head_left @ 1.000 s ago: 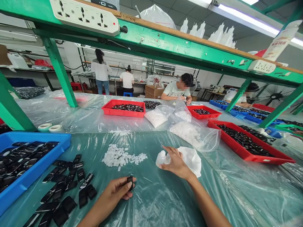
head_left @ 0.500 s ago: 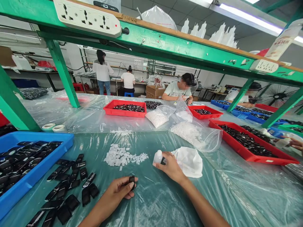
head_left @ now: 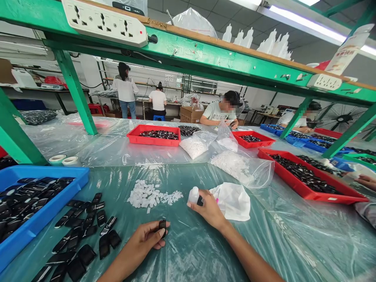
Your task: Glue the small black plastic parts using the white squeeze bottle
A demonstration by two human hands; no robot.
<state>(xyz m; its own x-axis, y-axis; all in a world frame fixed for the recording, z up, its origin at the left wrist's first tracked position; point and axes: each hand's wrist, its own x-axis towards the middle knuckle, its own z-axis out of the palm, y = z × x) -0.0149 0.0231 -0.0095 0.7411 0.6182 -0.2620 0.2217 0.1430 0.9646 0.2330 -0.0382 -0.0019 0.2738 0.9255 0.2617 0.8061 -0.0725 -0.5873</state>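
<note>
My left hand (head_left: 147, 239) pinches a small black plastic piece (head_left: 162, 225) upright between thumb and fingers, above the green table cover. My right hand (head_left: 209, 207) is closed around a small translucent white bottle (head_left: 193, 195), its rounded end facing left. A bit of pink shows on the right side of that hand, beside a white cloth (head_left: 237, 201). Between and beyond the hands lies a pile of small white pieces (head_left: 143, 194), with tinier ones at its right. Loose black pieces (head_left: 85, 225) are scattered left of my left hand.
A blue tray (head_left: 79, 172) of black pieces stands at the left. Red trays (head_left: 133, 138) and bags of white pieces (head_left: 232, 166) lie farther back. A green shelf frame (head_left: 205, 51) crosses overhead. A co-worker (head_left: 220, 113) sits across the table; other people are beyond.
Both hands keep their holds and barely move. A bit of pink now shows beside my right hand. The view has shifted slightly.
</note>
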